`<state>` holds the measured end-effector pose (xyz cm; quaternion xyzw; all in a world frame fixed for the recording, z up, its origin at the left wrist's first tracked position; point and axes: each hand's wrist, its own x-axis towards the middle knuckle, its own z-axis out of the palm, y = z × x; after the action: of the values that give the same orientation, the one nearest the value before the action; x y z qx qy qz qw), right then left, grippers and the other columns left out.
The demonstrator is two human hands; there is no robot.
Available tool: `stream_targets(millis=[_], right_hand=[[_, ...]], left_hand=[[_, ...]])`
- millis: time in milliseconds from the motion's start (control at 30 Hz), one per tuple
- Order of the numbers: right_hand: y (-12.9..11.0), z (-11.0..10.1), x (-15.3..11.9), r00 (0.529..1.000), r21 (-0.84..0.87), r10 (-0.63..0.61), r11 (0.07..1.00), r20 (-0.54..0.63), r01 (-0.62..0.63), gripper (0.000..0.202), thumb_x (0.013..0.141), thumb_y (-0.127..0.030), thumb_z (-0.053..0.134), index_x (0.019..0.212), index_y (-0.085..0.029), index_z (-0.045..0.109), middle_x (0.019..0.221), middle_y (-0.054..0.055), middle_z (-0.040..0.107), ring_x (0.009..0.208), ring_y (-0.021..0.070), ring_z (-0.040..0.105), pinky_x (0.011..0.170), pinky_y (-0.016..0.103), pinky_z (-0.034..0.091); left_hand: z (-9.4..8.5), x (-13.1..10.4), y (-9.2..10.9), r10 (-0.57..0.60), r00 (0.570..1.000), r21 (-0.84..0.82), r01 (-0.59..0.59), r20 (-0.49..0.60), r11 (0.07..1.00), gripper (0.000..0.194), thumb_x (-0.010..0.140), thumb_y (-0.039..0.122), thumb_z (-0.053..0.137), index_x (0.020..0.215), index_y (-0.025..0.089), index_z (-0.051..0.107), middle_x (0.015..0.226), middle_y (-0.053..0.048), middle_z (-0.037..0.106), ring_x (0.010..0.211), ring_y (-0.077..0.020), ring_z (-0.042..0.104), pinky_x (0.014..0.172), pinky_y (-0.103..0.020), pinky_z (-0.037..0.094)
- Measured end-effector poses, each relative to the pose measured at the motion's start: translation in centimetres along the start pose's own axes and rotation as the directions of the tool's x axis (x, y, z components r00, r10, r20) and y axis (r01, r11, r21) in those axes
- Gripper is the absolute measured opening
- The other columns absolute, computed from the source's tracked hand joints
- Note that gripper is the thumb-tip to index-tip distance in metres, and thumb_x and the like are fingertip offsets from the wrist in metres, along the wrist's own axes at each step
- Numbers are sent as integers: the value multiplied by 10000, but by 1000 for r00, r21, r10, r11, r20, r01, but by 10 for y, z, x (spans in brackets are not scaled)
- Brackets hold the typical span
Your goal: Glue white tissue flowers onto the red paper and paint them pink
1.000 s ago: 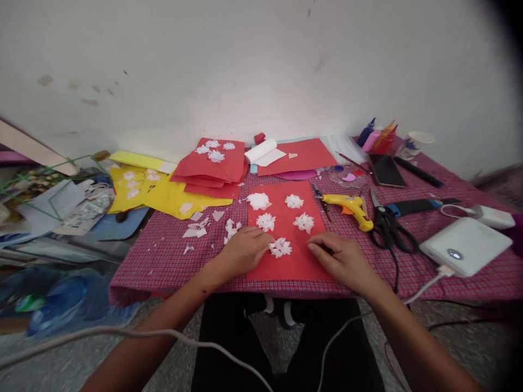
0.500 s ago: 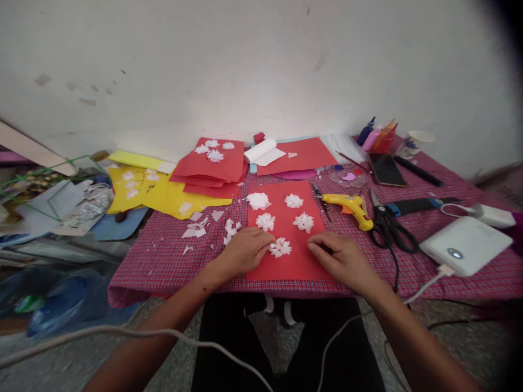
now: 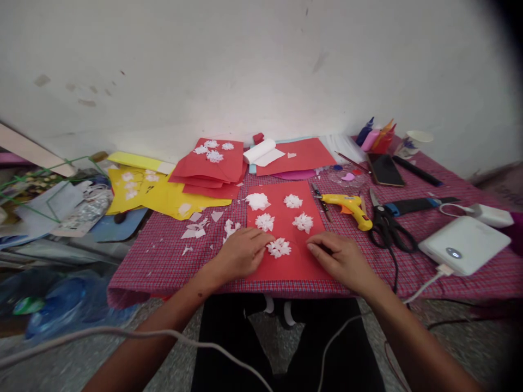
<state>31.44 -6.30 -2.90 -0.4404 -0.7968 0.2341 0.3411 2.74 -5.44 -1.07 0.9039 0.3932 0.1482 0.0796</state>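
A red sheet (image 3: 300, 261) lies at the table's front edge with several white paper flowers on it. My left hand (image 3: 245, 251) rests on the sheet's left side, its fingers together and bent, the tips beside the lowest flower (image 3: 279, 247). Whatever may be between those fingers is hidden. On the sheet's right edge lies my right hand (image 3: 337, 256), thumb and fingers slightly apart, nothing visible in it. A round white piece (image 3: 257, 201) sits at the upper left of the sheet, and another flower (image 3: 303, 222) is on its right side.
To the right lie a yellow glue gun (image 3: 347, 208), black scissors (image 3: 388, 226) and a white power bank (image 3: 463, 245) with a cable. White paper scraps (image 3: 195, 228) are at left. Behind are stacked red sheets (image 3: 220, 169) and a white roll (image 3: 261, 151). Yellow paper (image 3: 163, 196) lies further left.
My left hand has shifted very slightly left, away from the lowest flower. My right hand looks almost unmoved.
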Motion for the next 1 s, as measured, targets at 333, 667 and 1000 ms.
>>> stream_targets(millis=[333, 667, 1000], right_hand=[[0, 1, 0, 1000, 4, 9, 1000, -10, -9, 164, 993, -249, 537, 908, -236, 677, 897, 40, 750, 821, 218, 689, 761, 346, 528], [1, 1, 1, 1000, 2, 3, 1000, -12, -3, 156, 991, -247, 543, 909, -240, 676, 897, 41, 750, 825, 219, 695, 754, 339, 533], [2, 1, 0, 1000, 6, 7, 1000, -3, -7, 151, 995, -237, 548, 916, -237, 676, 906, 39, 748, 821, 211, 686, 753, 345, 522]], left_hand=[[-3, 10, 6, -66, 998, -25, 65, -18, 998, 163, 933, 256, 540, 1009, 191, 669, 964, -63, 659, 949, -218, 600, 860, -380, 470], [-2, 12, 3, -15, 997, 60, 11, 74, 998, 209, 964, 242, 502, 822, 188, 645, 861, -43, 603, 849, -190, 555, 777, -344, 423], [-2, 13, 2, -13, 992, 101, 0, 123, 995, 303, 1031, 303, 448, 877, 189, 683, 906, -54, 611, 899, -200, 569, 800, -352, 426]])
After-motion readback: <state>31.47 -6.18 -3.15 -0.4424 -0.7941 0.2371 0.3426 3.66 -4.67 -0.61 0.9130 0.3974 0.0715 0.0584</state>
